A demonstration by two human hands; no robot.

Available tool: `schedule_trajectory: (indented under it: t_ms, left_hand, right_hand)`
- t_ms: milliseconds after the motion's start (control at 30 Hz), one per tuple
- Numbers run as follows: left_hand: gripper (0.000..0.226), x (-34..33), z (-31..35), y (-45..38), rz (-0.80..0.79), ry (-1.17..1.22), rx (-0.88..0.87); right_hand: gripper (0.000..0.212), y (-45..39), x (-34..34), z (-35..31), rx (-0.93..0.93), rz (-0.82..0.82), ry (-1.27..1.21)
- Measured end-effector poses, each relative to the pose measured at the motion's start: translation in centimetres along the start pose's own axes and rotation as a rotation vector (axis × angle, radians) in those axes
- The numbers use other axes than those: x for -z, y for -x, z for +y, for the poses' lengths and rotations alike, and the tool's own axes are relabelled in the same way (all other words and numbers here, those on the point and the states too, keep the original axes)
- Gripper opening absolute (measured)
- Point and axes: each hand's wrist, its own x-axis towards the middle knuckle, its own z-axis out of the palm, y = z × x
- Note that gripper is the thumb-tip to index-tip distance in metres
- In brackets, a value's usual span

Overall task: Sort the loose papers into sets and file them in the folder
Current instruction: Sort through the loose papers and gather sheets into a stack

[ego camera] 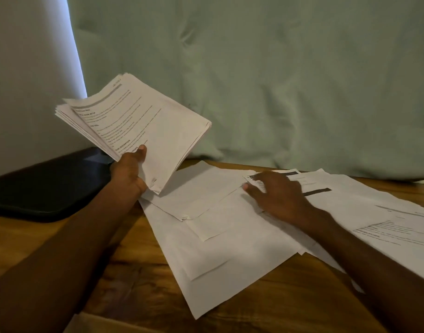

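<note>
My left hand [128,173] grips a fanned stack of printed papers [139,123] by its lower edge, thumb on top, and holds it tilted above the table. Loose white sheets [220,236] lie spread and overlapping across the wooden table [139,280], several face down. My right hand [276,195] rests flat on these sheets, its fingers spread over a printed page [309,181] with dark bars. A black zipped folder [47,188] lies shut on the table to the left, behind my left forearm.
A pale green cloth [254,80] hangs as a backdrop right behind the table. A white wall or panel [26,80] stands at the left. More printed sheets [396,227] reach the table's right edge.
</note>
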Motion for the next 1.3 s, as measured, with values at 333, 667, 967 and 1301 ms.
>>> schedule_trajectory:
  t_ms: [333,667,967,1301]
  left_hand:
    - [0.025,-0.3,0.9,1.3,-0.115,0.237,0.039]
    - [0.025,-0.5,1.0,2.1,-0.264,0.299,0.027]
    - [0.023,-0.6,2.2,2.5,-0.239,0.431,0.013]
    - [0.043,-0.4,4.3,2.2,-0.272,0.538,0.024]
  right_hand:
    - [0.113,-1.4,-5.0,-12.7,0.003,-0.449,-0.072]
    - [0.114,-1.2,-5.7,-12.7,-0.015,-0.371,-0.114]
    - [0.016,-2.5,-4.9,-11.2,0.012,0.059,-0.46]
    - [0.026,-3.7,2.0,-4.5,-0.353,0.068,-1.903]
